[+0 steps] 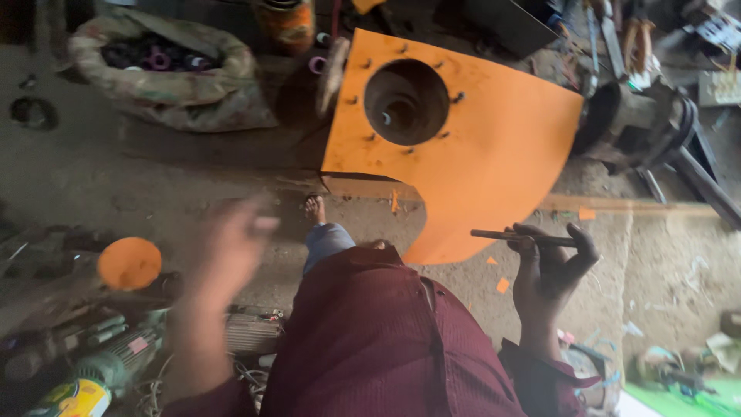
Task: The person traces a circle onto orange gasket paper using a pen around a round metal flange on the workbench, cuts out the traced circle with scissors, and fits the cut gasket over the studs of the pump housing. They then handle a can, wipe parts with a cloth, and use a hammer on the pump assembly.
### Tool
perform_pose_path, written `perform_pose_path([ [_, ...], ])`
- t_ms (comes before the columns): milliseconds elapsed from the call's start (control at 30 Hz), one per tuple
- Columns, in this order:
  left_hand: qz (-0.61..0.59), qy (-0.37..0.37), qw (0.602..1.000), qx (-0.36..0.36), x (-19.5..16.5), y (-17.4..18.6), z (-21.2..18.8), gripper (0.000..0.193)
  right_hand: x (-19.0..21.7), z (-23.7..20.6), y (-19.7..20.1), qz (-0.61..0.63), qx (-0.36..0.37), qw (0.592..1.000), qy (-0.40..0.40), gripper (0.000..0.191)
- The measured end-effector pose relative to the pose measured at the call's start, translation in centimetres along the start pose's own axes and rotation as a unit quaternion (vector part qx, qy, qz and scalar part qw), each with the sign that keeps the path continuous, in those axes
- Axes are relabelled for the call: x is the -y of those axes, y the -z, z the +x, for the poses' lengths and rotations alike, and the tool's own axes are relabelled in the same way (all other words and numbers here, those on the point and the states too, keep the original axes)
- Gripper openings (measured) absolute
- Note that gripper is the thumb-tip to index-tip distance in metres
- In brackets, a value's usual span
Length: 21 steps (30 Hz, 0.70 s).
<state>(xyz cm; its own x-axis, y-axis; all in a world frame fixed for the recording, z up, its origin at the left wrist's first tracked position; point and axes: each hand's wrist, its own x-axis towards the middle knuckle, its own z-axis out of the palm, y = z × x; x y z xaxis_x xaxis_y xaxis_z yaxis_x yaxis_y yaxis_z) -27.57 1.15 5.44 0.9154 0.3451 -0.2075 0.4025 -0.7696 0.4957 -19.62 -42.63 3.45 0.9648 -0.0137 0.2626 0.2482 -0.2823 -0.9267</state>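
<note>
A: Head view first: right hand (pixel 549 266) closed round a thin dark rod (pixel 525 237), held level, tip at the near edge of the orange plate (pixel 494 162).

B: And the left hand (pixel 231 239)?

A: Blurred, raised to the left of the knee. Cannot tell whether open or holding anything.

B: Progress on the plate?

A: Seemingly well on. Round hole already through, bolts ringed about it, near edge cut to a curve. Orange disc (pixel 129 262) lying well apart at near left, small orange scraps (pixel 502 285) on the ground near the rod. Hard to judge what remains; unclear whether the rod is touching the edge or just above it.

B: Surface?

A: Bare, dusty dirt floor (pixel 679 270), no bench. Sack (pixel 166 69) of rings at far left, pulley machine (pixel 648 116) at far right, green motor (pixel 116 355) with loose wires at near left. Cluttered workshop, dim light.
</note>
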Motion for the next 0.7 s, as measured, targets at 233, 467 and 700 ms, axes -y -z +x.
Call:
perform_pose_path([
  [233,-0.217,-0.415,0.883,-0.007,-12.2,-3.4,0.9,0.063,2.8,2.1,-8.3,0.157,0.152,0.975,-0.05,0.038],
  [467,-0.125,-0.254,0.956,0.073,-7.2,-3.2,6.5,0.027,7.6,2.7,-10.5,-0.11,0.155,0.981,0.036,0.044],
  [700,0.061,-0.013,0.998,0.009,1.6,0.8,17.1,0.036,6.3,-1.1,-6.7,-0.067,-0.026,0.977,-0.2,0.036],
])
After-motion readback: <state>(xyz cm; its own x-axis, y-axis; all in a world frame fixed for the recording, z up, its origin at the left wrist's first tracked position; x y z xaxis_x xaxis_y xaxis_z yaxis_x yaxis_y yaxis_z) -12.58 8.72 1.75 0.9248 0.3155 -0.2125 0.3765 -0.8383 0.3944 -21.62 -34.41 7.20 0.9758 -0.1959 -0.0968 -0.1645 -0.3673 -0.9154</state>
